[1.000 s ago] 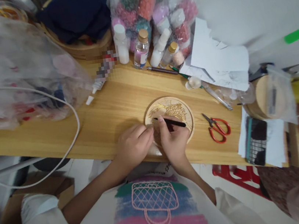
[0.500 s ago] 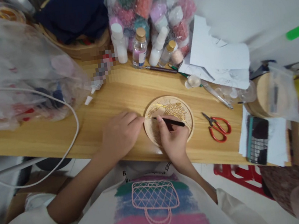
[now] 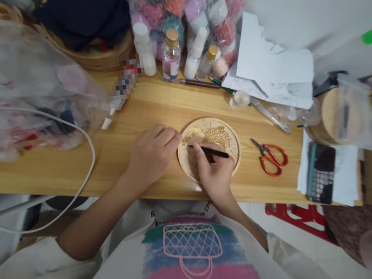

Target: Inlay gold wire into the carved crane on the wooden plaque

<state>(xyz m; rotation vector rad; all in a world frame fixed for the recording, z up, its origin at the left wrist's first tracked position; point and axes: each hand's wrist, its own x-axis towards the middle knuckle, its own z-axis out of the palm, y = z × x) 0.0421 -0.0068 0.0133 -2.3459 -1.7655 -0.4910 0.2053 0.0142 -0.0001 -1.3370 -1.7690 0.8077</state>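
Observation:
A round wooden disc [image 3: 236, 137] lies on the table, its face carrying a line drawing partly laid with gold wire [image 3: 218, 135]. My right hand [image 3: 215, 170] rests over the disc's lower right and grips slim black tweezers [image 3: 213, 151], their tip pointing left over the disc. At the disc's left rim, my left hand [image 3: 155, 155] is closed, thumb side hidden, fingertips pinched where a fine gold strand meets them. Orange-handled scissors [image 3: 271, 157] lie to the right of the disc, apart from both hands.
Several bottles [image 3: 171, 61] and a glue tube [image 3: 122, 90] line the back. A plastic bag [image 3: 26, 88] and white cable [image 3: 91, 166] occupy the left. Papers [image 3: 272, 62], a pen-like tool [image 3: 269, 116] and a phone-like dark object [image 3: 322, 173] are at right.
My left hand has shifted slightly up and right, its fingertips now higher along the disc's left rim. My right hand and the tweezers have barely moved. The view has shifted slightly.

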